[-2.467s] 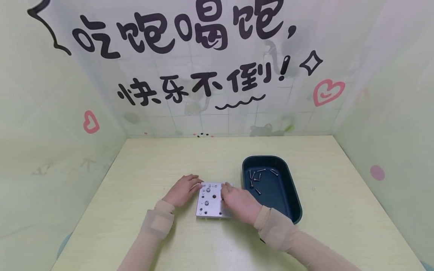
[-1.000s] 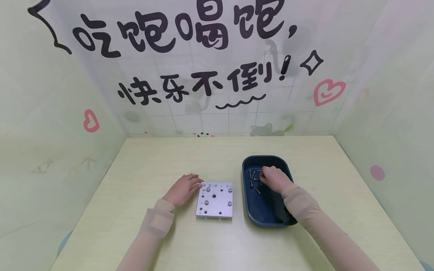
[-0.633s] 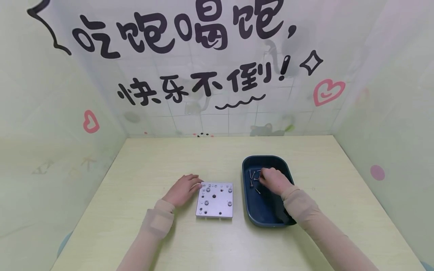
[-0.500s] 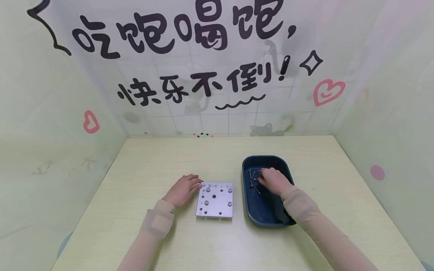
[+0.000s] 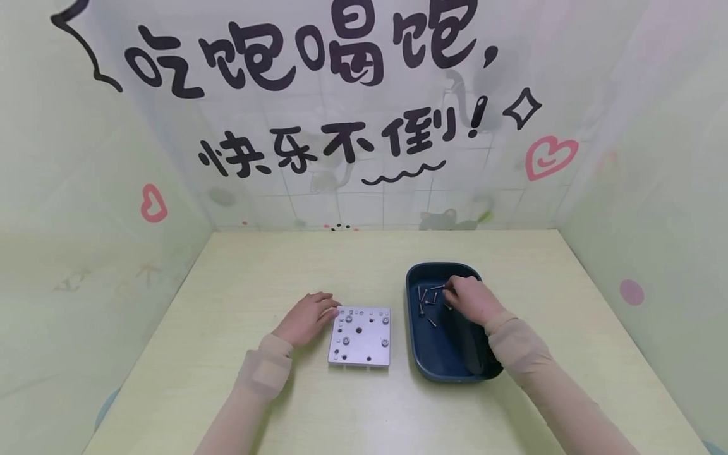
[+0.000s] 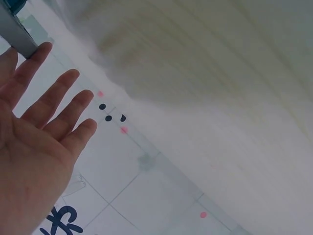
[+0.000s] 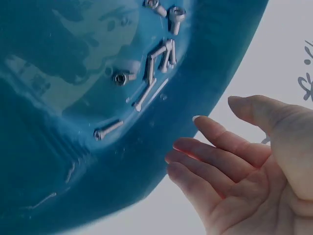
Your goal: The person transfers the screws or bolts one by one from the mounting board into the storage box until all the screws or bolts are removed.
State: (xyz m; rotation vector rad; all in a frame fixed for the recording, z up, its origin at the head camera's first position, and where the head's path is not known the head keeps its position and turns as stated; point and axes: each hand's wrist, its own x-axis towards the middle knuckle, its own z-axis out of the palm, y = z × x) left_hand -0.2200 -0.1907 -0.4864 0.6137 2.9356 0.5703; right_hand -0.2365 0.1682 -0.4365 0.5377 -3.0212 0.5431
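My left hand (image 5: 301,321) rests at the far left corner of a silver metal plate (image 5: 370,346), its thumb and index finger touching the edge. In the left wrist view its fingers are spread and nearly straight beside the plate's edge (image 6: 18,33). Several socket-head screws (image 5: 385,342) stand in holes in the plate. Over the dark blue tray (image 5: 443,363), my right hand (image 5: 476,302) hovers near loose screws (image 5: 421,309). The right wrist view shows thumb and fingers of the right hand (image 7: 244,171) apart, holding nothing, with one screw (image 7: 107,131) lying off by itself.
The tray stands on the pale wooden table (image 5: 273,265), just right of the plate, with its walls raised around the screws. A printed curtain (image 5: 381,208) closes off the back and both sides of the table.
My right hand has left the plate's right side and gone into the tray. In the last half second it has shifted slightly right, uncovering screws. The left hand and plate have stayed put.
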